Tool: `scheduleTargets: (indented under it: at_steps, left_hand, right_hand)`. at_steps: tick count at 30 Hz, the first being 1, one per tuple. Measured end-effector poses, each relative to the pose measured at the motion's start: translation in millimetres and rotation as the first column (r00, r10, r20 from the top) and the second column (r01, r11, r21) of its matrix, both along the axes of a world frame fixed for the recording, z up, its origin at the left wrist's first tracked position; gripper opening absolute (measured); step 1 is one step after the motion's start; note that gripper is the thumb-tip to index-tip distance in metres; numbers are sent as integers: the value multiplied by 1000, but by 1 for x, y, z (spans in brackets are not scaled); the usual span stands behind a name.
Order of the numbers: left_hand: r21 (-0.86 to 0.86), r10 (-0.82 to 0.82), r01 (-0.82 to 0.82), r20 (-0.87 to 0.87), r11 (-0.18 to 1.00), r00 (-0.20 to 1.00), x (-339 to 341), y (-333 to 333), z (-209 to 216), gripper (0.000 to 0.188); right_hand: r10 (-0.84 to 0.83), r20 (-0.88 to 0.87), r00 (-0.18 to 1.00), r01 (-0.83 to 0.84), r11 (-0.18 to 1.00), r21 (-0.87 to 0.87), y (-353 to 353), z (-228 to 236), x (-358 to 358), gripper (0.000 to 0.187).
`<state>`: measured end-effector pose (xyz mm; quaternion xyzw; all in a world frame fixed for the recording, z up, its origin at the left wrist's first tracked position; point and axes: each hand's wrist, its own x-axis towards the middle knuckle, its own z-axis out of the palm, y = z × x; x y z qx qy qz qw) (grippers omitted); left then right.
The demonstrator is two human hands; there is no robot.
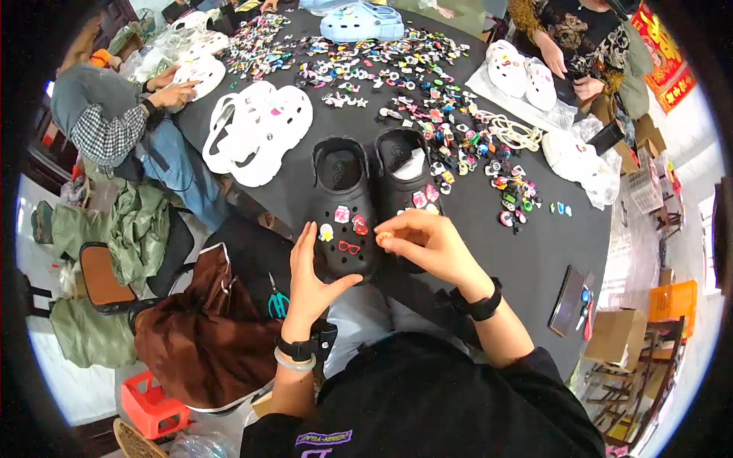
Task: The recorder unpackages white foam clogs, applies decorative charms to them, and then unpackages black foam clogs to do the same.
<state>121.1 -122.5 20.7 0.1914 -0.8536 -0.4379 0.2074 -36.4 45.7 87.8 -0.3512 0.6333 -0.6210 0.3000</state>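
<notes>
Two black clogs stand side by side at the table's near edge, heels away from me. The left black clog (345, 191) carries several shoe charms, including red glasses (350, 247), a white-and-yellow flower (327, 232) and a red charm (360, 224). My left hand (314, 273) is closed around its toe, fingers along the left side and thumb at the front. Over the gap between the clogs, my right hand (426, 243) pinches a small orange charm (384, 238) between thumb and fingertips. The right black clog (402, 160) bears pink-and-white charms; my right hand partly hides it.
Loose charms (450, 130) cover much of the far table. White clogs (263, 126) stand left, a light-blue clog (361, 23) at the back. A phone (569, 301) lies right. Two people handle white clogs at the left and far right. Teal-handled scissors (277, 301) lie by my left arm.
</notes>
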Motion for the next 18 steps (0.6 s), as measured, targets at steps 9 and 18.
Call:
scheduleTargets:
  at_steps: [9, 18]
  left_hand:
    - [146, -33, 76, -275, 986, 961, 12, -23, 38, 56]
    - [457, 10, 186, -393, 870, 919, -3, -21, 36, 28]
  right_hand:
    - [57, -59, 997, -59, 998, -25, -51, 9, 7, 11]
    - [141, 111, 984, -124, 981, -148, -58, -13, 24, 14]
